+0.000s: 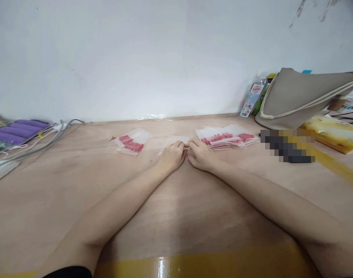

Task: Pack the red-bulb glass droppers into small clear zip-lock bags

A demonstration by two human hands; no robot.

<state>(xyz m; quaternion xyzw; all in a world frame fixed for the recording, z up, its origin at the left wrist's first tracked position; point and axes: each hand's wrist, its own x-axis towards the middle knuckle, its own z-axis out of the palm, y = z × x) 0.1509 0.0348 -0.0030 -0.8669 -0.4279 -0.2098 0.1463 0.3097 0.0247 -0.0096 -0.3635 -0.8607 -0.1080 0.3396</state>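
Note:
In the middle of the table my left hand [173, 156] and my right hand [200, 155] meet, fingertips curled in and pinching. Between and behind them shows a clear plastic bag [176, 139], its near edge hidden by my fingers. Left of my left hand lie clear bags [140, 136] with small pink-red pieces [133, 146] inside. Just beyond my right hand is a fanned pile of similar bags [234, 131], also holding pink-red pieces [222, 137].
On the left are purple rolls [22, 129] in clear wrap and grey cables [53, 141]. To the right stand a bottle [253, 96] and a grey-beige bag [298, 96], with a yellow packet [332, 133] and a blurred-out dark object [289, 148] before them. A white wall [135, 58] closes the back.

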